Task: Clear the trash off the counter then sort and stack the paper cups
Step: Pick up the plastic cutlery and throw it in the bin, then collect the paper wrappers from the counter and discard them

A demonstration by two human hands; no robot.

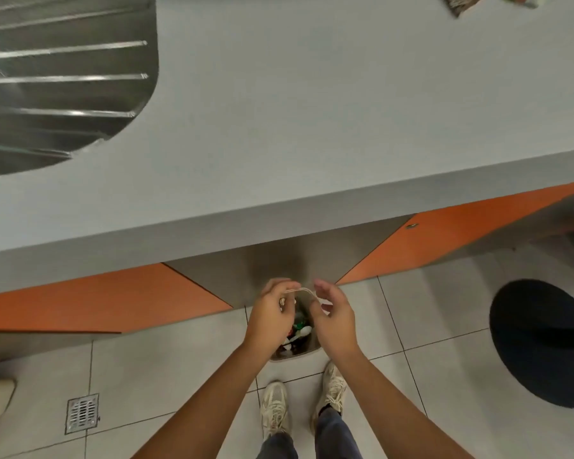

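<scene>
Both forearms reach up from 6 o'clock. Left hand [270, 313], at 9 o'clock of right hand [333, 318], pinches a thin clear strip [301, 289]; right fingers relaxed, loosely extended.

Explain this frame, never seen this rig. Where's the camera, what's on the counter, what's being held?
No robot: a person wears one wide-angle camera on the head, looking down at their hands. The left hand pinches a thin clear plastic piece over a small bin on the floor, with trash inside; the right hand is at its other end, grip unclear. Above is the grey counter with a steel sink at left and blurred wrappers at its far right. No cups in view.
</scene>
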